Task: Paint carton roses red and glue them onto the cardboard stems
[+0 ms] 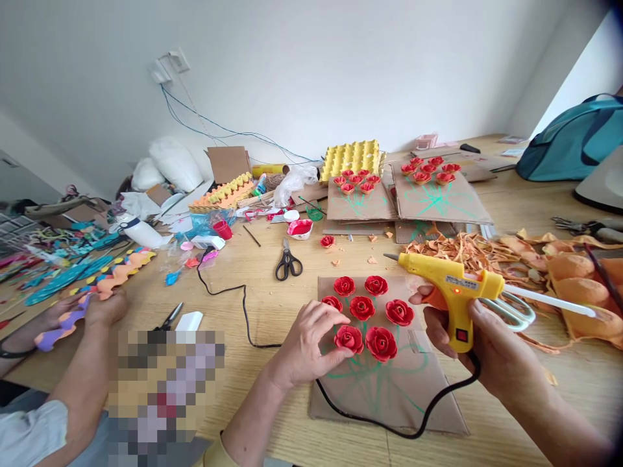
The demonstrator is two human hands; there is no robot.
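My right hand (479, 340) grips a yellow hot glue gun (450, 288) by its handle, nozzle pointing left, above the right side of a cardboard sheet (389, 389). Several red paper roses sit on that sheet over green drawn stems. My left hand (306, 344) rests on the sheet with its fingers pressed around the lower-left red rose (348, 338). The gun's black cord (389, 425) runs across the sheet's near edge.
Black scissors (288, 263) lie beyond the sheet. Two more cardboard sheets with roses (438, 194) and a yellow egg tray (350, 157) stand at the back. Orange egg-carton scraps (559, 266) pile at the right. Another person's hands (104, 308) hold coloured foam shapes at the left.
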